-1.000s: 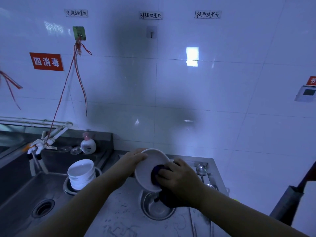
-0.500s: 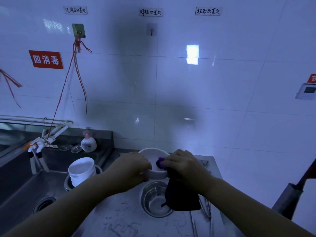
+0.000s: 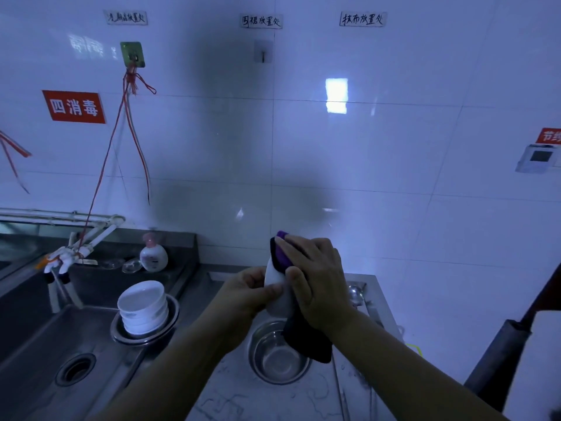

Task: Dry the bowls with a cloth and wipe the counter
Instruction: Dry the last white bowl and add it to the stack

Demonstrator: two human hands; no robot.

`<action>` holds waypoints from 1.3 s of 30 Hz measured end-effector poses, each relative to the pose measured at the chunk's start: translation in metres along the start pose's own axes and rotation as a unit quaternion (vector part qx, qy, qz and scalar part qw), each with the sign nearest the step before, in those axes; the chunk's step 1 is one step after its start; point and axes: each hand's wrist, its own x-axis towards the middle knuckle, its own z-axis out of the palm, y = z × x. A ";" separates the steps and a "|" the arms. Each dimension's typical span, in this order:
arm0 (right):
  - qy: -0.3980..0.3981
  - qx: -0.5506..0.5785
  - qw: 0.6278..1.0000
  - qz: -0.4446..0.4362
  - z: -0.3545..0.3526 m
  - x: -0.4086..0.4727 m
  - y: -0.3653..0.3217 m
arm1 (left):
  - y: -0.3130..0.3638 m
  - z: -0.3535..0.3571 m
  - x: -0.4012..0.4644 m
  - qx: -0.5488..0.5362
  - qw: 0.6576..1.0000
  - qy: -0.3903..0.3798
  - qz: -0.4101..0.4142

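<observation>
- While the left hand (image 3: 252, 291) grips a white bowl (image 3: 274, 276) by its edge, fingers curled round it, the bowl stands tipped on edge above the bench (image 3: 230, 390), low in the middle of the frame
- Right hand (image 3: 315, 278) presses a dark purple cloth (image 3: 283, 253) over the bowl's upper rim, fingers clenched on the cloth; its loose end hangs down over a steel bowl (image 3: 273, 357) on the bench
- Glazed and probably damp, the bowl looks slippery, stiff and breakable; I judge the rim and foot the safest holds, thumb inside and fingers outside
- Soft and limp, the cloth will bunch wherever it is pushed
- More white bowls (image 3: 142, 306) sit stacked in a steel dish (image 3: 170, 322) at lower left beside the sink (image 3: 42, 344), so I judge much drying is left, and the bench not yet wiped
</observation>
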 end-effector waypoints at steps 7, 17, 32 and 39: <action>0.096 0.000 0.995 -0.007 0.001 0.001 -0.011 | 0.003 0.007 -0.003 -0.041 0.997 -0.046 0.037; 0.093 0.247 0.937 0.229 0.002 0.009 0.004 | 0.006 0.003 -0.010 -0.071 0.995 -0.019 0.068; 0.090 0.042 0.989 -0.109 0.007 -0.026 -0.011 | 0.007 -0.002 -0.004 -0.238 0.968 0.054 0.051; 0.105 0.064 0.987 -0.102 0.003 -0.031 0.011 | 0.008 -0.007 -0.008 -0.240 0.967 0.069 0.040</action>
